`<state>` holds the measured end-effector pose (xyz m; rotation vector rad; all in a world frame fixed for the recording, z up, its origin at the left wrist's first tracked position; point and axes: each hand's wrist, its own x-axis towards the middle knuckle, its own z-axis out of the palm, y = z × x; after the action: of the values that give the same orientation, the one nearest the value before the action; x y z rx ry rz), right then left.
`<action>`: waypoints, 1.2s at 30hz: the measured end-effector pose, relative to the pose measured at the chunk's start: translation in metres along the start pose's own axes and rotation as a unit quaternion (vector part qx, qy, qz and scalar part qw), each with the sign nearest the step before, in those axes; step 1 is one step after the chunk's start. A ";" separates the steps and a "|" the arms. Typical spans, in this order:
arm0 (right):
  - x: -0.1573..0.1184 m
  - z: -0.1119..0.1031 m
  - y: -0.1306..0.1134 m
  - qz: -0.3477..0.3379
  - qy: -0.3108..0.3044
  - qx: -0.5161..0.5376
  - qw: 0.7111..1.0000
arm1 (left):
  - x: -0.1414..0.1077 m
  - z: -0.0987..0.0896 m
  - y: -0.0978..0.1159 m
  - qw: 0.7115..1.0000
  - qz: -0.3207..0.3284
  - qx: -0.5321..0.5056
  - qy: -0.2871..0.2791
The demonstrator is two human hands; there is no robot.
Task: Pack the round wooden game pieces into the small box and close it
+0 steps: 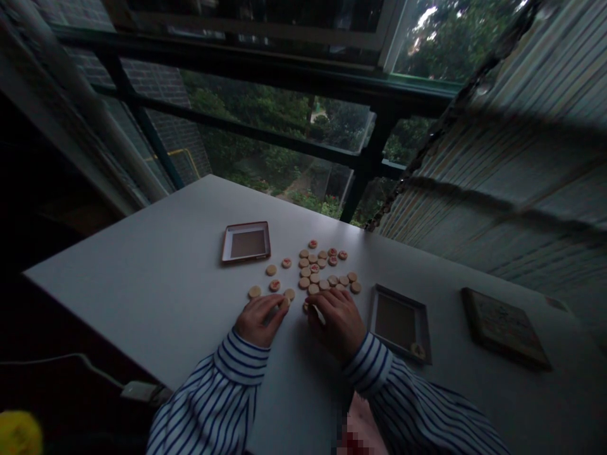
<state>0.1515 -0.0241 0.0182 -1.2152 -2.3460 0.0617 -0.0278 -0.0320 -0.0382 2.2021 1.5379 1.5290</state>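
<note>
Nearest, the left hand [256,316] is nearly closed, seemingly pinching a pale disc [285,303]; the right hand [339,319] curls its fingertips at a marked disc [306,307], though whether it grips is unclear. Such small pieces call for light fingertip handling. Beyond, more discs [305,284] crowd the white desk [142,253].

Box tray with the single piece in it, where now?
Head view, right side: the tray lies on the white table, between the right hand and the dark flat box.
</note>
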 end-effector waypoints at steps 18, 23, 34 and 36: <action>-0.001 0.001 -0.002 -0.010 -0.012 -0.003 1.000 | 0.007 -0.012 0.019 0.931 -0.296 -0.212 -0.016; -0.001 0.000 -0.003 -0.005 -0.017 0.002 1.000 | 0.010 -0.015 0.019 0.904 -0.344 -0.253 -0.029; -0.002 0.002 -0.002 -0.014 -0.013 0.002 1.000 | 0.007 -0.012 0.016 0.864 -0.389 -0.317 -0.031; -0.002 0.002 -0.002 -0.013 -0.015 0.002 1.000 | 0.007 -0.011 0.017 0.861 -0.390 -0.325 -0.030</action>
<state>0.1498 -0.0266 0.0165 -1.1892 -2.3865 0.0770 -0.0244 -0.0409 -0.0188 1.0488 1.3388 1.3679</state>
